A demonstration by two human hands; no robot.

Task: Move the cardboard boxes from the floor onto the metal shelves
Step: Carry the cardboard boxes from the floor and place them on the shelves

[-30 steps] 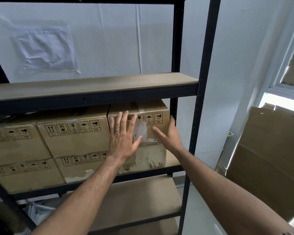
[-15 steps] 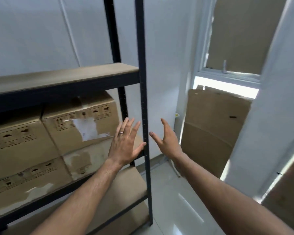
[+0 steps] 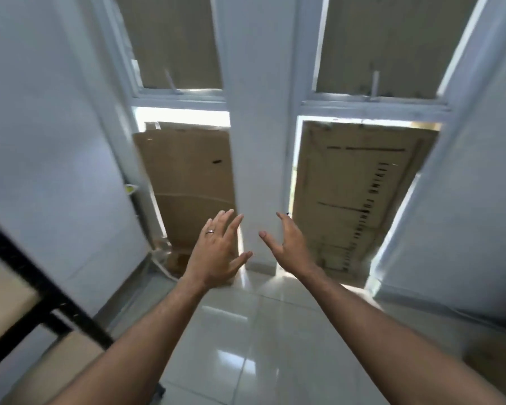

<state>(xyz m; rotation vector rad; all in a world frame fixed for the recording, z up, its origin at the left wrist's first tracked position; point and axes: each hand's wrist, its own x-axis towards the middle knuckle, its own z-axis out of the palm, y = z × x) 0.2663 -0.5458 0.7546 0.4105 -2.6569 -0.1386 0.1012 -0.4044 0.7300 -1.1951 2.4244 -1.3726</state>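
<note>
White walls (image 3: 41,141) fill most of the view, with a white pillar (image 3: 260,112) running down the middle between two window openings. Below lies a glossy pale tiled floor (image 3: 260,331) that catches bright reflections. Flattened cardboard sheets cover the lower openings — a plain one on the left (image 3: 187,176) and a printed one on the right (image 3: 357,194) — with daylight leaking around their edges. At the lower left edge stands a corner of the metal shelves (image 3: 27,285): a black post and brace with a tan board behind, blurred. None of the cardboard boxes shows clearly here; a tan shape at the far lower right is too blurred to tell. Both arms reach forward over the floor. The left hand (image 3: 216,255), wearing a ring (image 3: 210,231), has its fingers straight and slightly spread, holding nothing. The right hand (image 3: 289,247) is also empty, fingers extended and thumb apart.
</note>
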